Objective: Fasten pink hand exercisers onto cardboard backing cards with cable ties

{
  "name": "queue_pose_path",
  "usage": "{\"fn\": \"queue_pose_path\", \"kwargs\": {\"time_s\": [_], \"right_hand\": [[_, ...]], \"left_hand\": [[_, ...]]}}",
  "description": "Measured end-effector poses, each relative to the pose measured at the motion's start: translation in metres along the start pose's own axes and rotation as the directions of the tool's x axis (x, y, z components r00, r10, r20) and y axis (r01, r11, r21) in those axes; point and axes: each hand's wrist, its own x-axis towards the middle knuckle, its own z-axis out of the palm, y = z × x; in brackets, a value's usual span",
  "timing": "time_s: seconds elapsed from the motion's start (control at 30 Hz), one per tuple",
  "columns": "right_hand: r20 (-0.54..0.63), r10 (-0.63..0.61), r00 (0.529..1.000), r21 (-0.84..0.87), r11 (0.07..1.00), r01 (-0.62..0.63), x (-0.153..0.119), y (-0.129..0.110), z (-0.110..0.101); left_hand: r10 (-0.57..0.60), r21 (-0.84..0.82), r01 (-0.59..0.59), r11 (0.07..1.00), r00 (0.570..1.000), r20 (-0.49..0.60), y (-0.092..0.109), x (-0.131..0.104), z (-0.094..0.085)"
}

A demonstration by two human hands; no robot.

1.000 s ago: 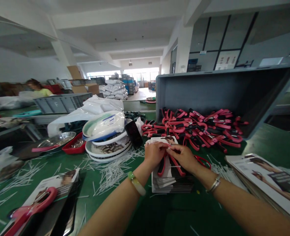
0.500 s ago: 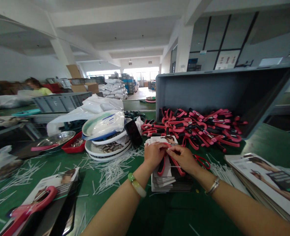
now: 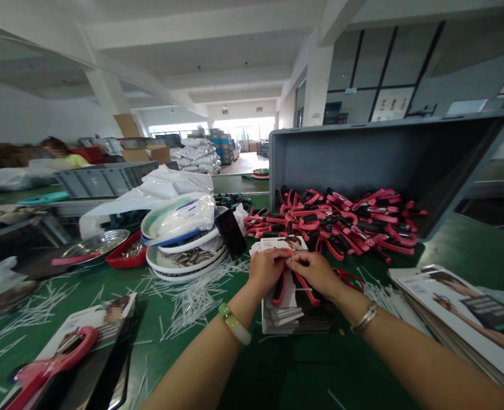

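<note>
A pair of pliers (image 3: 279, 291) with pink-and-black handles lies over a stack of printed cards (image 3: 281, 324), its handles pointing toward me and a thin white tie crossing between them. My left hand (image 3: 265, 272) is closed on the head end of the pliers from the left. From the right, my right hand (image 3: 316, 274) pinches at the same end, its thumb and fingertips close to those of the left. The fingers cover the head of the pliers, and whether the right fingertips also hold the tie there is hidden.
A grey crate (image 3: 375, 154) lies tipped with many pink-and-black pliers (image 3: 341, 219) spilling out. White ties (image 3: 196, 299) are strewn left of the stack, near stacked trays (image 3: 187, 270) and a phone (image 3: 231, 233). More cards (image 3: 461, 307) lie right; packaged pliers (image 3: 59, 359) lie left.
The hands stay at the head of the pliers, with only slight finger movement. The whole view has shifted a little.
</note>
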Motion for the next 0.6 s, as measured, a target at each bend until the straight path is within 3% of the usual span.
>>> {"fn": "queue_pose_path", "kwargs": {"time_s": [0.17,0.23,0.4,0.5,0.6], "right_hand": [[0.007,0.008,1.0,-0.044,0.999,-0.008,0.01,-0.003,-0.001],[0.006,0.001,1.0,-0.058,0.998,-0.001,0.013,-0.002,0.0],[-0.106,-0.055,0.993,-0.015,0.998,0.054,0.009,0.009,0.006],[-0.181,-0.131,0.975,0.031,0.99,0.138,0.003,0.014,0.009],[-0.193,-0.253,0.948,0.032,0.964,0.263,0.002,0.013,0.009]], "left_hand": [[0.078,-0.321,-0.03,0.947,0.987,0.138,-0.006,-0.003,-0.01],[0.106,-0.352,-0.054,0.934,0.986,0.13,-0.007,-0.003,-0.013],[0.125,-0.098,-0.126,0.987,0.992,-0.015,-0.003,-0.003,-0.01],[0.217,0.085,-0.206,0.975,0.966,-0.144,0.004,-0.006,-0.006],[0.286,0.155,-0.256,0.954,0.932,-0.221,0.013,-0.01,-0.003]]}}
